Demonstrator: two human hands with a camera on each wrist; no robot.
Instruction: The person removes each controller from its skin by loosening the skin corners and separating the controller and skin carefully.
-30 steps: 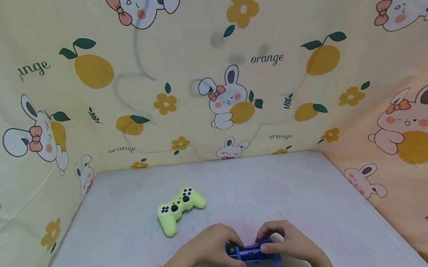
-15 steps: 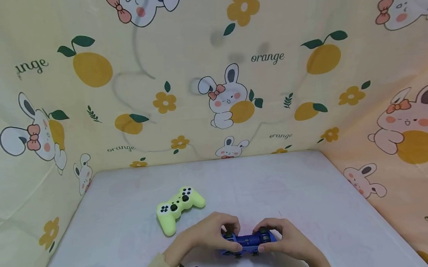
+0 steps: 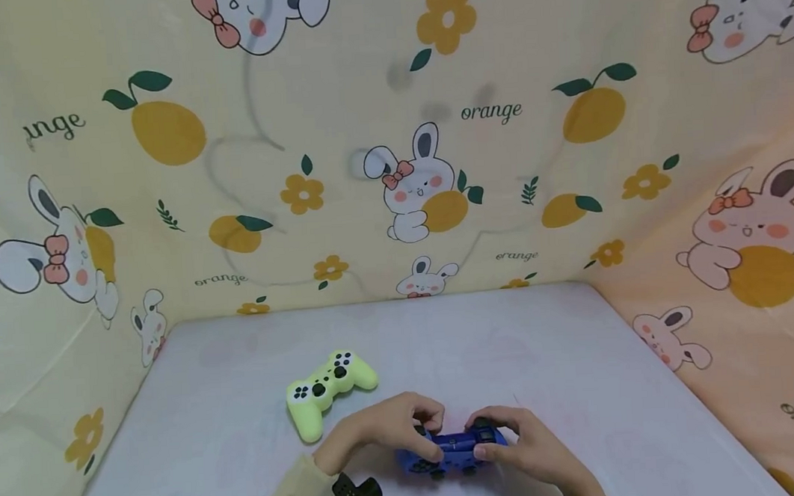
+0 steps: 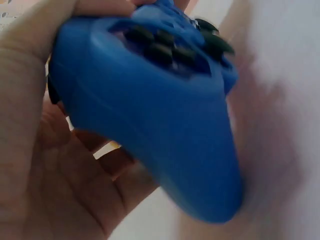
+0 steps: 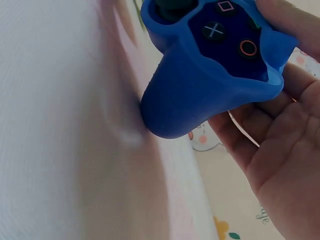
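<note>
Both hands hold a blue game controller (image 3: 456, 444) just above the table's front part, its shoulder-button edge up. My left hand (image 3: 394, 429) grips one end, thumb on the near side and fingers behind. My right hand (image 3: 527, 445) pinches the other end between thumb and fingers. In the left wrist view, the controller's grip (image 4: 165, 120) and black direction buttons face the camera. A lighter blue soft cover (image 5: 180, 95) surrounds the dark blue button face in the right wrist view; its edge stands away from the body near the circle button.
A yellow-green game controller (image 3: 317, 391) lies on the white table (image 3: 510, 347), behind and left of the hands. Patterned cloth walls (image 3: 337, 131) rise at the back and sides. A black wrist device (image 3: 357, 493) sits below the left wrist.
Both hands have raised the blue controller and tilted it, so more of its near face shows. The left hand's fingers have shifted up around the end. The yellow-green controller stays put.
</note>
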